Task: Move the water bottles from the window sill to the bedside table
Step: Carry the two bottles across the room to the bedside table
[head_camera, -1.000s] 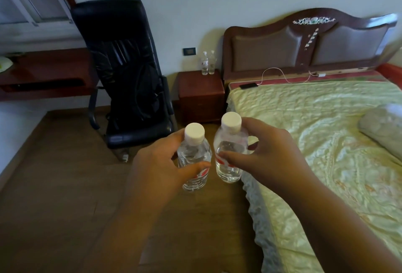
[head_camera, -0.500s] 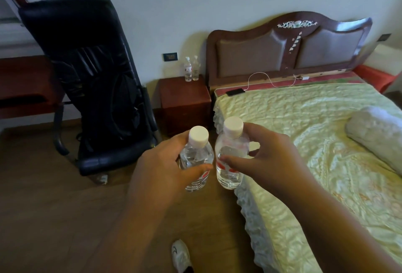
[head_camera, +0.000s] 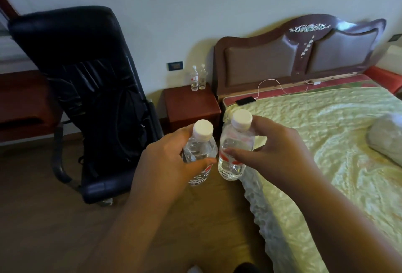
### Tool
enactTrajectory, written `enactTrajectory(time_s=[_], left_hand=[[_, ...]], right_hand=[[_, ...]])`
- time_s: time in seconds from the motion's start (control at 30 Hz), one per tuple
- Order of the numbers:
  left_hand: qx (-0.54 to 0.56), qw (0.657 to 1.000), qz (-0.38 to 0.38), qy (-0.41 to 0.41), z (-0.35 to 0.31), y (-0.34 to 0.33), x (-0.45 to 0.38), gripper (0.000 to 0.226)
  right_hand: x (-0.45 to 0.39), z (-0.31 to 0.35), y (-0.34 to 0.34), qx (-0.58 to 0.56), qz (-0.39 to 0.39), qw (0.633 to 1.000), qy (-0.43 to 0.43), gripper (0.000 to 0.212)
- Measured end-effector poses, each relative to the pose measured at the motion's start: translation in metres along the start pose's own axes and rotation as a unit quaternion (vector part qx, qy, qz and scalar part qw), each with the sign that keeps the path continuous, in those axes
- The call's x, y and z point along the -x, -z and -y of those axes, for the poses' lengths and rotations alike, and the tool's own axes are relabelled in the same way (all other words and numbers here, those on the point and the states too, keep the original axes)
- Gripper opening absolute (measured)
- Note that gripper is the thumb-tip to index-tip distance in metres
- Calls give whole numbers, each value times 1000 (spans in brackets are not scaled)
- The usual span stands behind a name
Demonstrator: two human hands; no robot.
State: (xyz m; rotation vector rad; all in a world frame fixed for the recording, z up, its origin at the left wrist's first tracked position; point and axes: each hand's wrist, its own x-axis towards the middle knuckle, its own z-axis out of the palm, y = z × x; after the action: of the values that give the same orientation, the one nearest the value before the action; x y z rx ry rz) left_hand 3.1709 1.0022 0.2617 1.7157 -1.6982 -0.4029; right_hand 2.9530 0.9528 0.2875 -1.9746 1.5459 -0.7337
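With the left hand (head_camera: 165, 164) gripping one water bottle (head_camera: 199, 157) and the right hand (head_camera: 272, 153) another (head_camera: 233, 153), fingers curled round each, both should stay upright and be set on the bedside table's bare tabletop (head_camera: 189, 103), clear of the two bottles (head_camera: 197, 78) already standing at its back.

No lettering can be read anywhere. The bottle in the left hand (head_camera: 199, 156) and the bottle in the right hand (head_camera: 233, 153) each carry a label with red marks, too blurred to make out, and one of the two far bottles on the bedside table (head_camera: 194, 78) shows a red patch, too small to read
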Motion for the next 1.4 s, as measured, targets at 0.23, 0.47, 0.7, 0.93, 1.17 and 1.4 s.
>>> enactTrajectory(time_s=[0.23, 0.47, 0.7, 0.93, 1.17, 1.4], left_hand=[[-2, 1000, 2, 22, 28, -5, -49, 77], [-15, 999, -6, 48, 35, -24, -122, 76], [-42, 996, -33, 75, 28, -48, -215, 82], [-42, 993, -67, 93, 23, -68, -275, 79], [-43, 993, -51, 95, 35, -85, -330, 78], [-22, 995, -38, 88, 72, -96, -394, 74]], right_hand=[[-61, -4, -18, 0, 25, 1000, 14, 69], [-153, -27, -23, -19, 54, 998, 30, 69], [-261, -50, -10, -29, 71, 996, 55, 71], [-334, -69, 3, -6, 84, 993, 82, 72], [-387, -86, 3, -5, 87, 994, 72, 69], [-444, -91, -15, 2, 84, 995, 47, 68]])
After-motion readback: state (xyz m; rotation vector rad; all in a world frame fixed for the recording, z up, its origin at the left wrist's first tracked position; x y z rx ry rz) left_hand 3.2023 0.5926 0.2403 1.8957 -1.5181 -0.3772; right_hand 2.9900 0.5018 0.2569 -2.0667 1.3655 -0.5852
